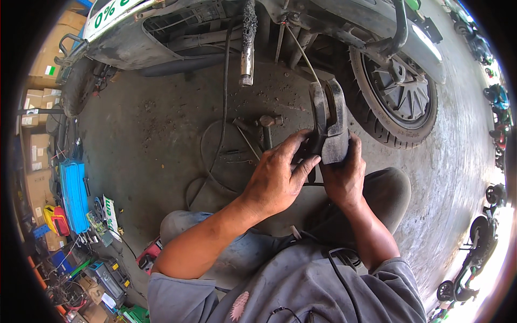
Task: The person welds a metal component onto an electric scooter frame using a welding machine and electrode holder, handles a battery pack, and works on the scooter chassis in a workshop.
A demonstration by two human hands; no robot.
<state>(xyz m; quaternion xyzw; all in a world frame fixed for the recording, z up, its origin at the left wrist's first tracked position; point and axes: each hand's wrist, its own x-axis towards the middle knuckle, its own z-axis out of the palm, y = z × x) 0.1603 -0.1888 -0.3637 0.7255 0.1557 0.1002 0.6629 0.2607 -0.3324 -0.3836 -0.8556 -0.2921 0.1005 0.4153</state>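
Observation:
I hold a dark grey, worn forked part in front of me, its two blunt prongs pointing up toward the vehicle. My left hand grips its lower left side, thumb pressed near the base. My right hand is wrapped round the right side and underneath; some of its fingers are hidden behind the part. A thin pale cable runs from the vehicle's underside down to the prongs. Above hangs a metal tube, shiny at its lower end and caked with black grime higher up.
A scooter-like vehicle spans the top, its wheel at the right. On the dirt-strewn floor lie a hammer and a looping black cable. Boxes and a blue case line the left; parked scooters stand far right.

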